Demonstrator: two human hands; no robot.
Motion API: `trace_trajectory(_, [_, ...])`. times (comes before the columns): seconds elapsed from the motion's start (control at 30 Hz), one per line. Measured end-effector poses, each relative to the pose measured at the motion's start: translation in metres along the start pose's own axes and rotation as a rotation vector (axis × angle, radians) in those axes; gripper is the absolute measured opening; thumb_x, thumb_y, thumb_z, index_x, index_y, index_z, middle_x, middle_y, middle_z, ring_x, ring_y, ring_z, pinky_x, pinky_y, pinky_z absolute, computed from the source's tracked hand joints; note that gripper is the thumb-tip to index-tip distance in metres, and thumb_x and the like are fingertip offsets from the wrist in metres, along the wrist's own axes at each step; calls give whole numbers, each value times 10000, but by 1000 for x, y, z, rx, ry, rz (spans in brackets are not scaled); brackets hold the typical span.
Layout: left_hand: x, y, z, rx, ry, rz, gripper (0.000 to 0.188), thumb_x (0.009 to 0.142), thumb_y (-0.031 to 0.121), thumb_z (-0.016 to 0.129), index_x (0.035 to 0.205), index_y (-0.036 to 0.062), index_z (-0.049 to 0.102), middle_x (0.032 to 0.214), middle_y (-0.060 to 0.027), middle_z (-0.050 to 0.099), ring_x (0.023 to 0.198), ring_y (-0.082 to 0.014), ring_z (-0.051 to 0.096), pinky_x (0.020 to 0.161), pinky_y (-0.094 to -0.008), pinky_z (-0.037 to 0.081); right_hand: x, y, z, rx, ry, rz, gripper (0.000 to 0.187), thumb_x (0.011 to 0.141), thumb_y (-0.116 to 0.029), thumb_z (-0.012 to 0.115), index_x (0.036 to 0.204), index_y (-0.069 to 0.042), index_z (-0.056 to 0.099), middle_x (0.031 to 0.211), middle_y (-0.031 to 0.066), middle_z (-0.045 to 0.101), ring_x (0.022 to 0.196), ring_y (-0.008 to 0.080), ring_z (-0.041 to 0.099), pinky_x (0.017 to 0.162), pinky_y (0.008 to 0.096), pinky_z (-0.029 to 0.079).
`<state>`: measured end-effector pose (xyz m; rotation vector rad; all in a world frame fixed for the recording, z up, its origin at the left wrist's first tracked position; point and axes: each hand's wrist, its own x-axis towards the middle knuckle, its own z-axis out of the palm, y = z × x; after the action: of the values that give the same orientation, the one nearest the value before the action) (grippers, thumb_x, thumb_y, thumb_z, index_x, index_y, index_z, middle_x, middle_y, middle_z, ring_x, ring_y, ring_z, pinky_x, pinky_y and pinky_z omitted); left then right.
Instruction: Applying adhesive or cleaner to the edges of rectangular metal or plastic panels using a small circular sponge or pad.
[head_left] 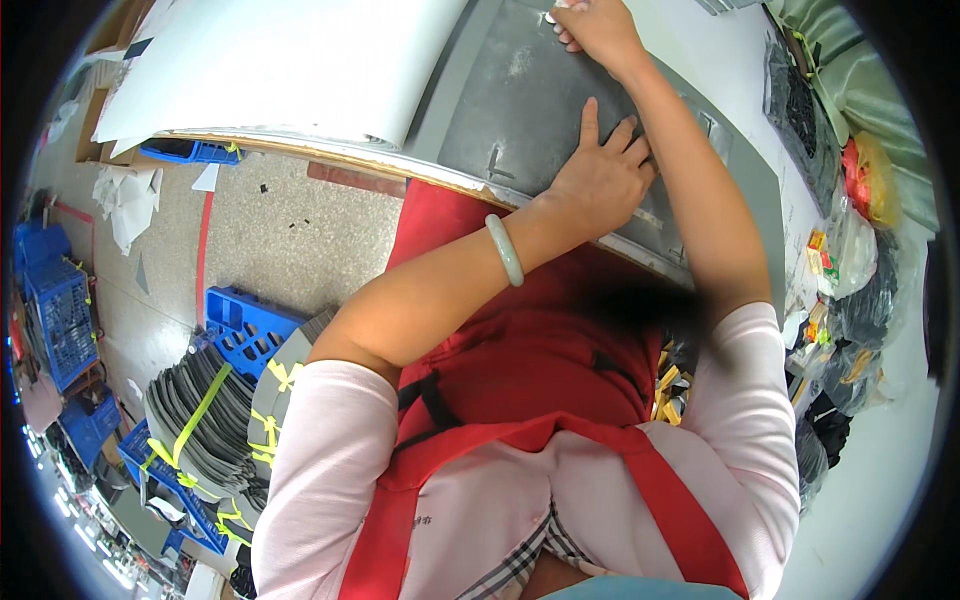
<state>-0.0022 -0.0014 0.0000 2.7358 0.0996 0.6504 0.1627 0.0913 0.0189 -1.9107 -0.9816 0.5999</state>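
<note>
My left hand (pixel 605 180) lies with its fingers spread on a dark grey flat panel (pixel 520 105) at the near edge of the table. Pale smudges and short white marks show on the panel's surface. Farther up, at the top edge of the view, my right hand (pixel 600 35) has its fingers curled in a pinch above the panel. A bit of white shows at its fingertips, too small to name. Lighter grey sheet material (pixel 755 190) extends beyond the panel on the right.
Large white sheets (pixel 280 70) cover the table's left part. Below left stand bundles of grey cut pieces (pixel 200 415) tied with yellow strips, and blue plastic crates (pixel 65 310). Plastic bags (pixel 865 260) with mixed contents line the right side. A red apron (pixel 530 370) covers my front.
</note>
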Motion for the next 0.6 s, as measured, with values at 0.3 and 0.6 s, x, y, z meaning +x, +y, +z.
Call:
trace_trajectory(0.3, [-1, -1, 0, 52, -10, -6, 317, 923, 229, 577, 1167, 65, 696, 1346, -111, 540, 1335, -331, 449, 1059, -759, 267, -25, -13, -4, -8, -127, 62, 121, 888, -132, 649, 912, -13, 641, 729, 76, 660, 604, 132, 622, 550, 275, 532])
trace_trajectory(0.6, [-13, -8, 16, 47, 176, 51, 417, 932, 369, 536, 1266, 133, 614, 1433, -90, 516, 1376, -349, 439, 1108, -714, 236, -142, -61, 24, -7, -511, 66, 117, 913, -139, 645, 934, -26, 631, 706, 17, 629, 592, 64, 562, 480, 232, 453])
